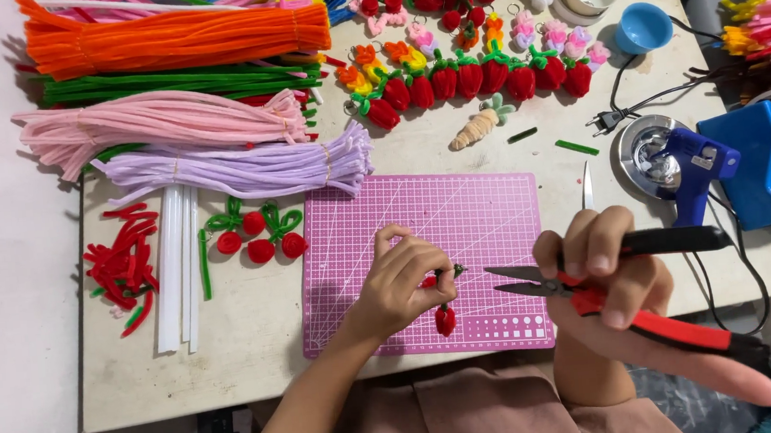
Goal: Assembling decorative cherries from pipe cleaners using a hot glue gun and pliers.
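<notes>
Bundles of pipe cleaners (179, 40) in orange, green, pink and lilac lie at the far left of the table (258, 346), and a row of small red strawberries (471, 80) lies behind the pink cutting mat (459, 215). A blue glue gun (698, 164) rests at the right. Nothing blocks the hands. The left hand (400, 284) pinches a small red cherry piece (445, 317) with a thin green stem between thumb and fingertips, above the mat's near edge. The right hand (625, 285) grips red-and-black pliers (612, 295), whose tips are parted and point at the stem.
</notes>
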